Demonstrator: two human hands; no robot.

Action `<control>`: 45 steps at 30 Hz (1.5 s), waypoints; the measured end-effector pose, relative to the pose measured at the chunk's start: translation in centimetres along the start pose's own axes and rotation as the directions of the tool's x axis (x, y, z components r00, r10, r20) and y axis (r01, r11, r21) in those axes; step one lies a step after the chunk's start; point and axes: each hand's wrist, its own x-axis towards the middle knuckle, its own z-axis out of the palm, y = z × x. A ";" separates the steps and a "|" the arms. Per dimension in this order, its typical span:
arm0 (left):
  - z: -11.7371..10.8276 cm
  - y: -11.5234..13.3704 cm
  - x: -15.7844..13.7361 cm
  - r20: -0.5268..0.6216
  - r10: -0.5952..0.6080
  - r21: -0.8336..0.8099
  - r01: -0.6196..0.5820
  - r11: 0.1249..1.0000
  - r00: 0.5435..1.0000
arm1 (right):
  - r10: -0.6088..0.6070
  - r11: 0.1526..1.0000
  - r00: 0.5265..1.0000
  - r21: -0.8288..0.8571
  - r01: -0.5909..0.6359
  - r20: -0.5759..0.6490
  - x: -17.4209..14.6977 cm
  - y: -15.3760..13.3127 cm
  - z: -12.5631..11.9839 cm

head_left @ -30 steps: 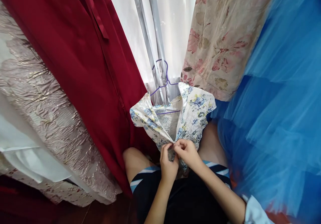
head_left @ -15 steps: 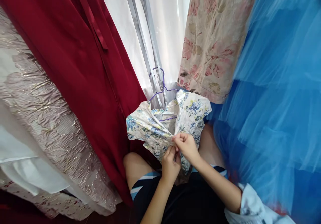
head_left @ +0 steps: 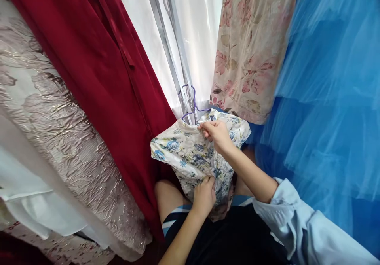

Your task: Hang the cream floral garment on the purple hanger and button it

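Observation:
A white dress (head_left: 190,148) with blue and yellow flowers hangs on a purple hanger (head_left: 194,99) between my knees. Its back opening is drawn together. My right hand (head_left: 216,134) is closed in a pinch at the top of the opening, by the neckline; what small part lies under the fingertips is hidden, probably the zipper pull. Lower down, my left hand (head_left: 204,194) grips the fabric along the same seam, its fingers curled in. The hanger's hook shows above the neckline, in front of the grey ribbons.
Long garments surround me: a red one (head_left: 118,110) and a textured pale pink one (head_left: 74,110) on the left, white fabric (head_left: 198,31) with grey ribbons (head_left: 175,39) ahead, a pink floral one (head_left: 252,51) and blue layered tulle (head_left: 326,99) on the right.
My right hand has moved up the seam from mid-bodice to the neckline, and the V-shaped opening has closed. My left hand stays low, holding the fabric.

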 end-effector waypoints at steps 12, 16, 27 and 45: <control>-15.6 1.1 9.4 -0.633 0.293 -0.045 -0.412 0.910 0.716 | -0.082 0.993 0.987 -0.076 0.093 0.137 0.6 -0.3 -2.2; -18.2 1.9 12.8 -0.531 0.426 0.067 -0.465 0.883 0.732 | -0.137 0.984 0.982 -0.095 0.149 0.128 1.3 0.7 -2.8; -18.6 3.1 13.5 -0.726 0.317 -0.004 -0.464 0.886 0.610 | -0.144 0.943 0.987 -0.291 0.160 0.077 0.8 2.8 -2.2; -13.9 -13.1 7.8 -0.386 -0.429 -0.795 -0.060 0.603 0.817 | 0.188 0.809 0.956 -0.588 -0.020 0.227 -5.3 8.1 -8.5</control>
